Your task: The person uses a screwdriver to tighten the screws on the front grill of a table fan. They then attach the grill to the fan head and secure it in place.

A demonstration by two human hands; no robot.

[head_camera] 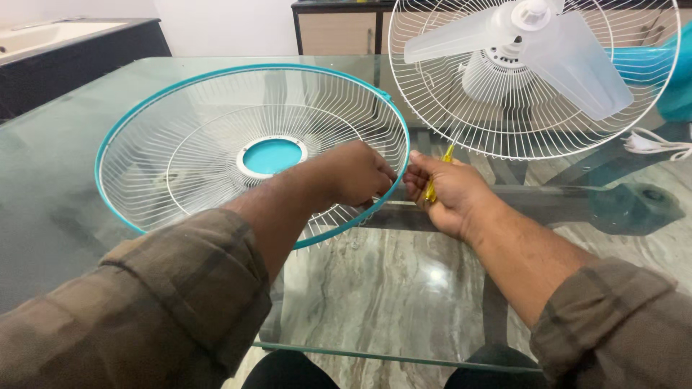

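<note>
Behind the hands, a fan (533, 72) stands; left hand (357, 173) fingers pinch the grille (216, 122), right hand (450, 191) grips a screwdriver (432, 189).

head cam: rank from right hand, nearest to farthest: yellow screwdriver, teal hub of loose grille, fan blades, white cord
1. yellow screwdriver: held in the right hand.
2. teal hub: to its left, at the centre of the loose grille.
3. fan blades and white cord: up-right and far right; too close to call.
</note>
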